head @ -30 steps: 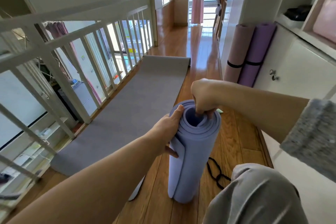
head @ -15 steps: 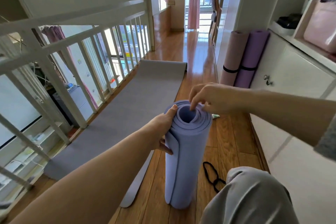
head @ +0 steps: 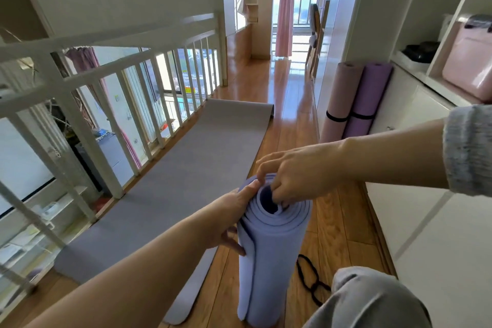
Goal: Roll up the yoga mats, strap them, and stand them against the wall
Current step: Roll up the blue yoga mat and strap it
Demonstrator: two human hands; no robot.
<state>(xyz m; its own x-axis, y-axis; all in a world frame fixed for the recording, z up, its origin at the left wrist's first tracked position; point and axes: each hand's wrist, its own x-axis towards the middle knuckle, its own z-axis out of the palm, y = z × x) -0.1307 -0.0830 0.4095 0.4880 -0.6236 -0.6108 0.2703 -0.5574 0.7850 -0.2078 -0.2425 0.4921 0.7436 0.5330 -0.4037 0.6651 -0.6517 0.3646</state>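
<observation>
Blue mat (head: 271, 261): rolled, stands on end on the floor (head: 343, 224), close to the white cabinet (head: 426, 226) and just beside a bent knee (head: 367, 301). Coils loose and uneven at the top end, with the outer flap not lying flush. Left grip (head: 229, 218): wraps the outside of the roll near its top, one digit on the rim and another lower down against the flap. Right grip (head: 295, 176): fingertips (head: 277, 196) dip into the hollow centre and pinch the innermost coil. Step in hand, by judgement: tightening and squaring the roll, ahead of strapping. Black strap (head: 308, 277): lies slack on the floor at the roll's foot, cabinet side, untouched. Next move probably calls for one grip clamped round the roll so nothing springs open, the other reaching down for the strap and slipping it over. Pink mat (head: 338, 104) and purple mat (head: 368, 98): rolled, strapped, upright against the wall at the cabinet's far end. Grey mat (head: 173, 181): flat on the floor along the railing (head: 106, 80), not yet rolled.
</observation>
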